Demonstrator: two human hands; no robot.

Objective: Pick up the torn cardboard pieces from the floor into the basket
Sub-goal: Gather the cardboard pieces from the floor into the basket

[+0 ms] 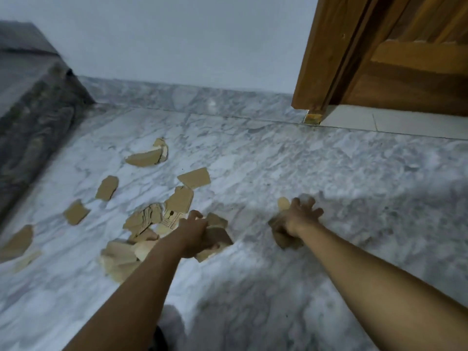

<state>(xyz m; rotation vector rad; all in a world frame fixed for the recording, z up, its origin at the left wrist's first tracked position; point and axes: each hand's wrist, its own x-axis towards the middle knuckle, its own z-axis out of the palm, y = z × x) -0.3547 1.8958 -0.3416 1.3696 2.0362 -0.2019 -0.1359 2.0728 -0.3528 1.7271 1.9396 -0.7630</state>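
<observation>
1. Open room lies to the right. The grey-white veined marble floor [354,168] runs open from the right grip to the varnished brown wooden door [417,59] at the far right. On the left, a dark grey patterned cloth-covered block of furniture [33,102] bounds the floor, and its slanting lower edge is near the outermost scraps. A grey marble skirting strip [190,97] closes the far side.
2. The torn brown cardboard pieces [193,177] lie scattered on the floor left of centre. They are well apart towards the far and left edges and overlap in a pale heap of cardboard [121,259] just left of the left forearm.
3. The left grip [195,234], a bare hand, is curled round a few flat brown scraps [219,236] at the right edge of the heap. The scraps stick out beyond and under its fingers, close to the floor.
4. The right grip [300,217], also a bare hand, is to the right of the scatter and apart from it, with its fingers [312,207] spread wide. A dark brown cardboard scrap [283,239] sits under its wrist and palm. A small pale rounded scrap [283,203] shows just beyond the hand. Because of the blur, I cannot tell whether this hand holds either scrap or only touches it.
5. A plain pale blue-grey wall [177,34] rises above the skirting. The light is dim, and soft shadows fall on the near floor.
</observation>
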